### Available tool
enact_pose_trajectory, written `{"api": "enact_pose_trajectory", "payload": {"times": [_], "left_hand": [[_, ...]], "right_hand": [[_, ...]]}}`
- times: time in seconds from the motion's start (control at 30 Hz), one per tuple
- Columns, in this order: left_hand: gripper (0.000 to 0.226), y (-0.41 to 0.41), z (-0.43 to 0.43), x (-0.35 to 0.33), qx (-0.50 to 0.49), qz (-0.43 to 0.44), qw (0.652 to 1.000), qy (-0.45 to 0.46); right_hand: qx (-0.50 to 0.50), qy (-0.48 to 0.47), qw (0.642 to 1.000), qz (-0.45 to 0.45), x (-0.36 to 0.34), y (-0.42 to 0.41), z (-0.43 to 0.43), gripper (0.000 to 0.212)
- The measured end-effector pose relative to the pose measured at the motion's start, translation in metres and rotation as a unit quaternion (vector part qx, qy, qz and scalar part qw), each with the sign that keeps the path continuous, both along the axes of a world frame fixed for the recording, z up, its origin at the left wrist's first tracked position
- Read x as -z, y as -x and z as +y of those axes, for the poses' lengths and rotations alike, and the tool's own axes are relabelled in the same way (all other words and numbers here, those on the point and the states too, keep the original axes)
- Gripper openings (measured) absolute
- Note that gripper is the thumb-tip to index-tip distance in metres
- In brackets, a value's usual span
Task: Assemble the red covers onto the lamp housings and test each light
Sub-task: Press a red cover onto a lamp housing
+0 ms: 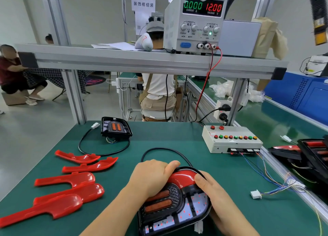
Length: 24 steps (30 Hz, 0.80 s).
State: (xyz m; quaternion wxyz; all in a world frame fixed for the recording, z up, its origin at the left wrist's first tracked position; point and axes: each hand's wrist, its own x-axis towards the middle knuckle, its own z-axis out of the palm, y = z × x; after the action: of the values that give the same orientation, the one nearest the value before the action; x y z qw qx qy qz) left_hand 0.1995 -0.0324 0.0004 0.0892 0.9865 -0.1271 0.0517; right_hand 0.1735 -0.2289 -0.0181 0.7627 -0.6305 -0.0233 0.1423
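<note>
Hands | left hand (pixel 150 177) clasps red cover (pixel 182 179) atop lamp housing (pixel 177 216) | right hand (pixel 214 195) grips housing's right edge, thumb on cover

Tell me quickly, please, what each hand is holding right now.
Left hand: holds the glossy red curved plastic cover down on the black plastic lamp housing.
Right hand: grips that housing's right edge, thumb on the cover.
</note>
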Motion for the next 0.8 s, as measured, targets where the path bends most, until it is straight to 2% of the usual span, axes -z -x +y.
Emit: {"api": "enact_pose_trajectory", "payload": {"times": [0.1,0.17,0.27,0.4,0.5,0.6,0.73,0.8], "left_hand": [[0.047,0.001,-0.002,-0.001,0.000,0.003,1.000,-0.024],[0.060,0.001,-0.002,-0.002,0.002,0.002,0.999,-0.048],[0.072,0.003,-0.003,-0.003,-0.027,0.020,0.999,-0.019],[0.067,0.003,0.008,-0.006,-0.082,0.073,0.992,0.060],[0.043,0.003,0.016,-0.006,-0.069,0.069,0.995,0.032],[0.040,0.003,0.019,-0.004,-0.078,0.041,0.996,0.020],[0.033,0.001,0.024,-0.003,-0.080,-0.014,0.996,-0.026],[0.033,0.000,0.027,-0.001,-0.063,-0.023,0.997,-0.038]], "right_hand": [[-0.027,-0.016,0.999,0.039,0.000,-0.001,-0.003,0.057],[-0.031,-0.024,0.998,0.053,0.001,-0.002,-0.004,0.055],[-0.020,-0.030,0.998,0.053,0.002,-0.003,-0.004,0.053],[-0.010,-0.043,0.998,0.048,0.004,-0.004,-0.003,0.051],[-0.007,-0.047,0.998,0.050,0.005,-0.004,-0.003,0.049],[-0.005,-0.056,0.997,0.046,0.007,-0.006,-0.001,0.053],[-0.035,-0.100,0.990,0.098,0.007,-0.004,0.001,0.047],[-0.057,-0.091,0.989,0.106,0.006,-0.003,0.002,0.053]]}}
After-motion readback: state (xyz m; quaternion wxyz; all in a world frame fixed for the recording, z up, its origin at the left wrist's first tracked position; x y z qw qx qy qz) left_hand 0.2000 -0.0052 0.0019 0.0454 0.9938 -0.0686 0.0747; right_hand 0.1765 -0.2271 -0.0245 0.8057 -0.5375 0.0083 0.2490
